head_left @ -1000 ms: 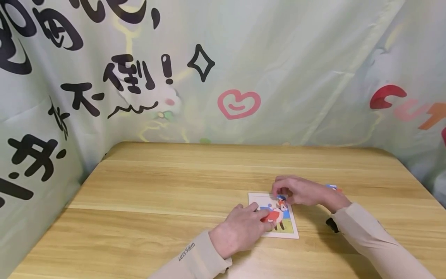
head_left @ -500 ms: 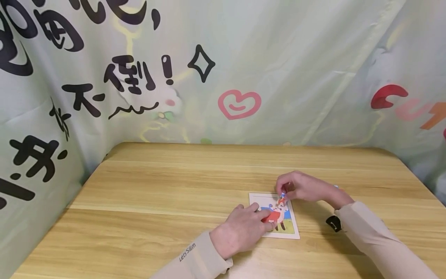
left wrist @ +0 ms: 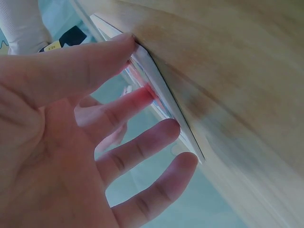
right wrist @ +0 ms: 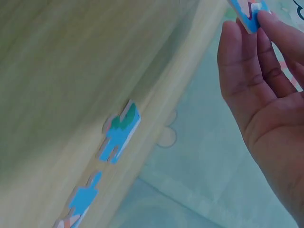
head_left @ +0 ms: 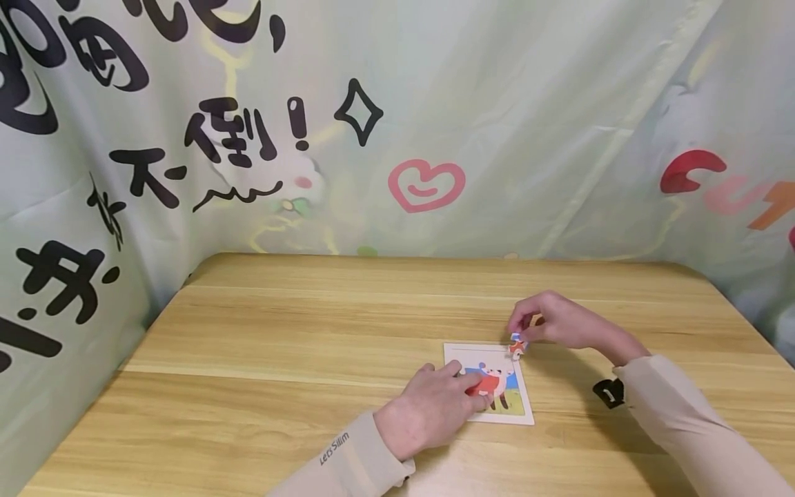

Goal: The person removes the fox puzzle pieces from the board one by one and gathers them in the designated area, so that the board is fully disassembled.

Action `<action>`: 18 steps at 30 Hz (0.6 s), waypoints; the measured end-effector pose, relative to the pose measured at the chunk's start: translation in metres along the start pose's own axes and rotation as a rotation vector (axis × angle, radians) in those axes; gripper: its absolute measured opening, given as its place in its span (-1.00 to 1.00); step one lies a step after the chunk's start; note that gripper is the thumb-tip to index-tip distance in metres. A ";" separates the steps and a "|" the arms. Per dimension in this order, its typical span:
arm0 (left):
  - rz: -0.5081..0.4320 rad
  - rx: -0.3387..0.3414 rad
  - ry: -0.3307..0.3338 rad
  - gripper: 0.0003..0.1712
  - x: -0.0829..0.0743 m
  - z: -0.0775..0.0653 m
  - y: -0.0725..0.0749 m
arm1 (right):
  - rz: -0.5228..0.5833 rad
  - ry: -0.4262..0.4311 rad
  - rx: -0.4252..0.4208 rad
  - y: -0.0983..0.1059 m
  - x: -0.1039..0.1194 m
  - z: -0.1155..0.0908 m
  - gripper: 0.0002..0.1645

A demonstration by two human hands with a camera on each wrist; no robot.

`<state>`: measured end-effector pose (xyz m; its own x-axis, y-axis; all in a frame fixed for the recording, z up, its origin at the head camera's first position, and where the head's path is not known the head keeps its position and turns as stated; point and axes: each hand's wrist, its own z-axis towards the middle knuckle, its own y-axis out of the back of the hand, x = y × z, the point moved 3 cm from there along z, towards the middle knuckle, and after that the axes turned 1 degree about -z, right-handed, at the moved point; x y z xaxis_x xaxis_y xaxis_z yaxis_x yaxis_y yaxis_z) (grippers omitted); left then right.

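Note:
A square picture puzzle [head_left: 459,352], with a white border and a pink animal in red on blue and yellow-green ground, lies flat on the table. My left hand [head_left: 428,407] rests over its left part with fingers spread. In the left wrist view, these fingertips touch the puzzle's white edge [left wrist: 164,88]. My right hand [head_left: 555,321] pinches a small puzzle piece [head_left: 517,347] between thumb and fingers, above the puzzle's upper right corner. Orange, white and blue show on that piece; the right wrist view catches its blue part [right wrist: 244,14] at the top.
Loose puzzle pieces lie on the table in the right wrist view, one blue and green [right wrist: 122,130], another mostly blue [right wrist: 84,197]. From the head they are hidden behind my right arm. The wooden table [head_left: 279,331] ends at a printed curtain [head_left: 528,103].
My right hand has lifted the piece off the puzzle's upper part and carried it up and to the right, uncovering the spot below. My left hand has stayed in place.

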<state>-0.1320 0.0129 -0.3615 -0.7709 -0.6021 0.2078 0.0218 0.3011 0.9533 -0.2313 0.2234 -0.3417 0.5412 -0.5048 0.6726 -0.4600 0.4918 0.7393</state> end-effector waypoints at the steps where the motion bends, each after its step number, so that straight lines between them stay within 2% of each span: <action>1: 0.000 0.000 0.000 -0.44 0.000 0.000 0.000 | 0.000 0.003 -0.003 0.001 0.000 -0.001 -0.81; 8: 0.005 -0.014 -0.005 -0.45 0.000 0.000 0.000 | -0.002 -0.011 -0.016 0.008 -0.005 -0.009 -0.82; 18: 0.010 -0.013 0.003 -0.46 -0.001 -0.001 0.000 | -0.059 -0.036 -0.049 0.017 -0.012 -0.021 -0.80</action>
<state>-0.1312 0.0127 -0.3615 -0.7690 -0.6010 0.2176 0.0375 0.2974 0.9540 -0.2306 0.2528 -0.3381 0.5403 -0.5582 0.6297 -0.3928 0.4945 0.7754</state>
